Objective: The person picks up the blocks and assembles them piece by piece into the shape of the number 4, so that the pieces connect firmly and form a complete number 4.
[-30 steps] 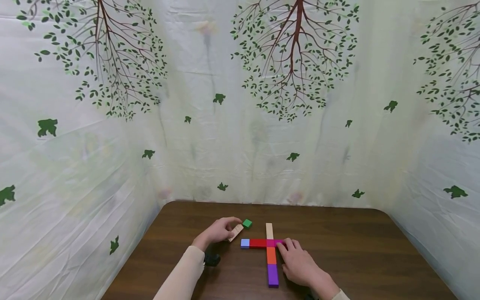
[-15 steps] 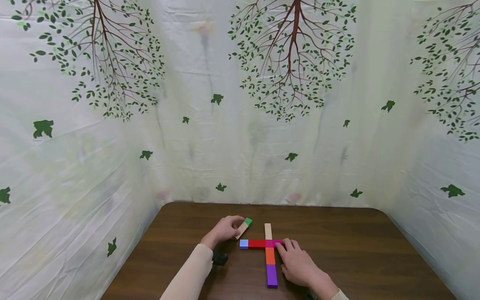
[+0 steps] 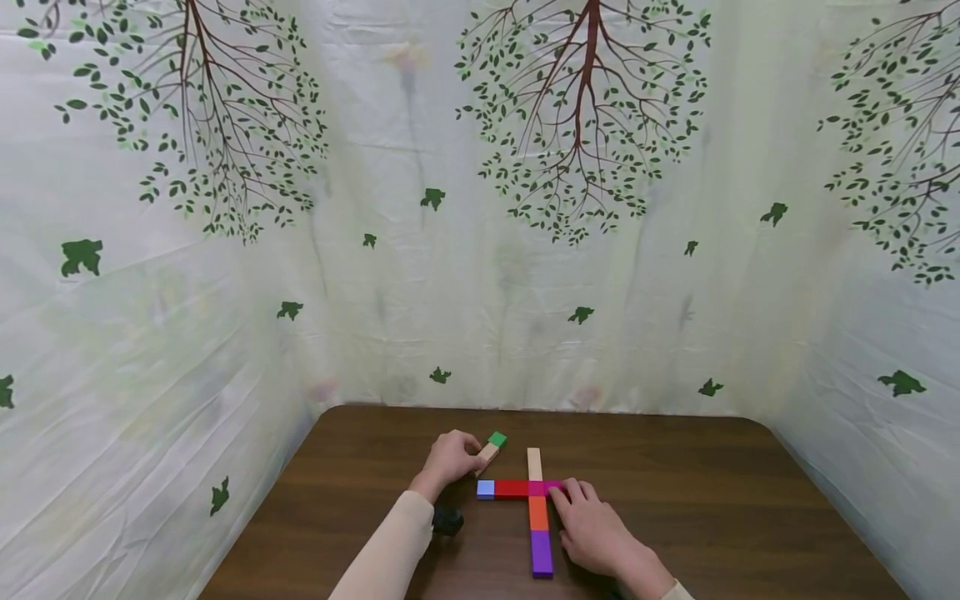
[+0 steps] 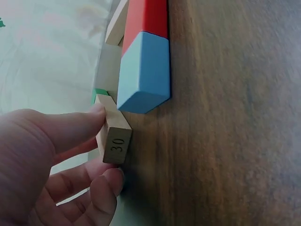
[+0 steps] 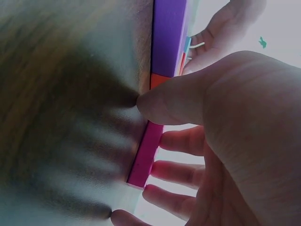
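My left hand (image 3: 450,458) pinches a plain wooden block (image 3: 489,454) between thumb and fingers. Its near end, stamped "30", faces the left wrist view, and its far end adjoins a green block (image 3: 497,438). In front of me lies a cross of coloured blocks. A light blue block (image 3: 486,490) and a red block (image 3: 512,489) form its left arm; a pink square (image 3: 536,488) sits at the crossing. My right hand (image 3: 596,529) rests against the magenta block (image 5: 145,157) of the right arm, fingers mostly straight along its far side, thumb tip down beside the row.
An orange block (image 3: 538,513) and a purple block (image 3: 542,554) make up the cross's near arm, and another plain wooden block (image 3: 534,463) its far arm. The brown wooden table (image 3: 697,492) ends at a pale curtain (image 3: 510,333) printed with trees and leaves.
My left hand has moved right with the wooden block, closing the gap to the green block, which now sits slightly farther away. My right hand has stayed by the magenta block.
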`<act>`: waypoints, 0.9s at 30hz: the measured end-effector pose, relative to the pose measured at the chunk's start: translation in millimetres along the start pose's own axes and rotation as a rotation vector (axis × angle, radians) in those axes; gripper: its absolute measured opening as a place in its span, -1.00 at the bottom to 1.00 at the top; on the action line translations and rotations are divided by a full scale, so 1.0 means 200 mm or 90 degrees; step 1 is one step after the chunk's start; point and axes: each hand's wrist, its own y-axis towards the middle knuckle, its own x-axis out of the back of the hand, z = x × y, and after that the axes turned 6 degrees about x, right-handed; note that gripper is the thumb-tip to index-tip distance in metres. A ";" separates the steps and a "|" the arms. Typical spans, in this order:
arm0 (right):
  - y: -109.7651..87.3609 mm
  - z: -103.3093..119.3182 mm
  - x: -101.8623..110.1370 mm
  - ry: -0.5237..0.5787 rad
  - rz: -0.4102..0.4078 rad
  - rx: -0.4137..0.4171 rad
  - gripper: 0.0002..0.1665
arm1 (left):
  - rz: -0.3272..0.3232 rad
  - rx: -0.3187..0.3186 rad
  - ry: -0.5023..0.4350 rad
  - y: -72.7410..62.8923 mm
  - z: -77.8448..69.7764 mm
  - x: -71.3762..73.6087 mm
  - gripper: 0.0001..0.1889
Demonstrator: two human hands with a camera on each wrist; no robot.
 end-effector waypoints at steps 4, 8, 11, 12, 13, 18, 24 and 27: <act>0.00 0.00 0.00 -0.001 0.006 -0.004 -0.29 | 0.003 0.008 -0.006 0.00 0.02 -0.01 -0.78; 0.01 0.01 0.00 0.006 0.009 -0.004 -0.29 | 0.004 -0.007 -0.004 -0.01 0.03 -0.01 -0.80; 0.00 0.01 0.00 0.009 0.006 -0.003 -0.30 | 0.002 -0.017 -0.002 -0.02 0.03 -0.01 -0.82; 0.00 0.00 0.00 0.009 0.004 -0.003 -0.30 | 0.002 -0.019 -0.002 -0.02 0.03 -0.01 -0.82; 0.00 0.00 0.00 0.007 0.002 -0.002 -0.30 | 0.002 -0.019 -0.002 -0.02 0.03 -0.01 -0.83; 0.00 -0.01 -0.02 0.005 -0.012 0.002 -0.33 | 0.004 -0.026 0.001 -0.04 0.02 -0.02 -0.83; 0.00 -0.01 -0.02 -0.003 -0.018 0.003 -0.33 | 0.014 -0.017 -0.005 -0.06 0.00 -0.01 -0.81; 0.00 0.00 -0.01 -0.001 -0.015 0.002 -0.32 | 0.013 -0.016 -0.005 -0.06 0.01 -0.01 -0.81</act>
